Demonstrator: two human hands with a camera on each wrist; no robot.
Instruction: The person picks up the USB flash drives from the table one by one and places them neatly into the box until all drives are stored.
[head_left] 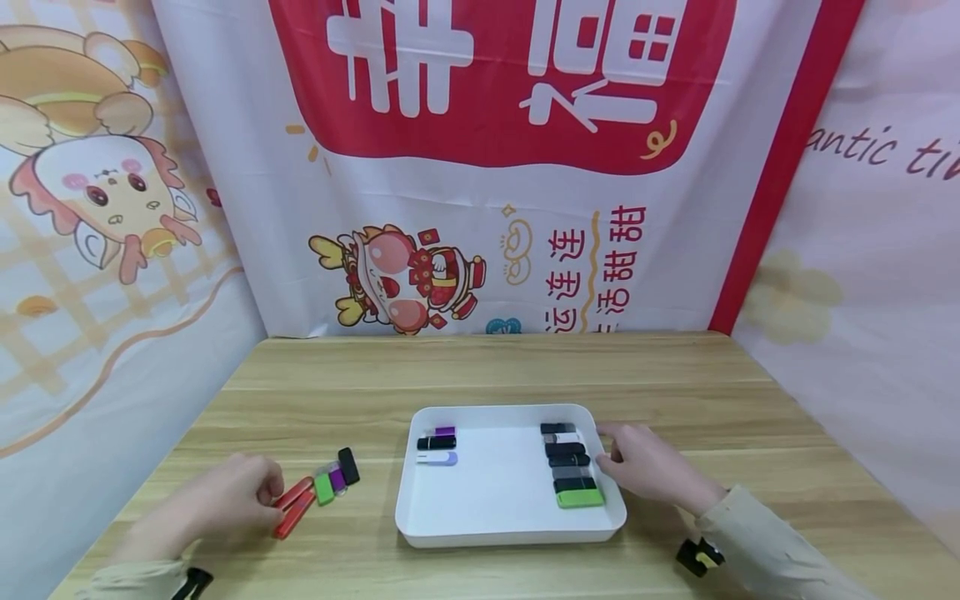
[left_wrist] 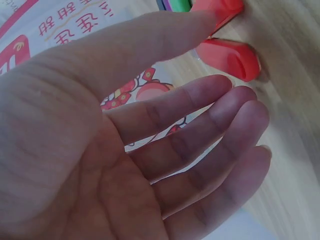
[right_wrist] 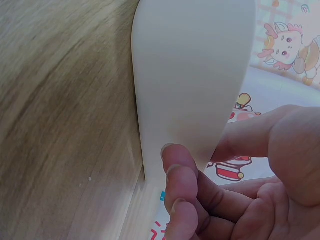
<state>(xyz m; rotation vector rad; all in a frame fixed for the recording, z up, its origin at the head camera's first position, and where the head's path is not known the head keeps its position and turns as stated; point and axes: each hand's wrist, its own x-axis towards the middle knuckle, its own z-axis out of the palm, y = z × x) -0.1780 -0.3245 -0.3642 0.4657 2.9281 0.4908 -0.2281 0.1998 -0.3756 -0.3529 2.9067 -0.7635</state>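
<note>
My left hand (head_left: 228, 504) hovers at the left over two slim red sticks (head_left: 298, 515), which look like USB sticks. In the left wrist view its thumb overlaps one red stick (left_wrist: 227, 12), and the fingers are loosely bent with nothing between them. Just right of these lie a green stick (head_left: 324, 489), a purple one (head_left: 337, 477) and a black one (head_left: 348, 466). My right hand (head_left: 648, 462) holds the right wall of a white tray (head_left: 510, 537); the right wrist view shows the thumb over the rim and curled fingers against the outer wall (right_wrist: 192, 75).
Inside the tray, a column of several sticks, mostly black with a green one (head_left: 580, 498) nearest, lines the right side. At its upper left lie a purple (head_left: 446, 432), a black (head_left: 437, 443) and a lilac-and-white stick (head_left: 437, 457). A printed curtain (head_left: 487, 192) hangs behind the wooden table (head_left: 360, 367).
</note>
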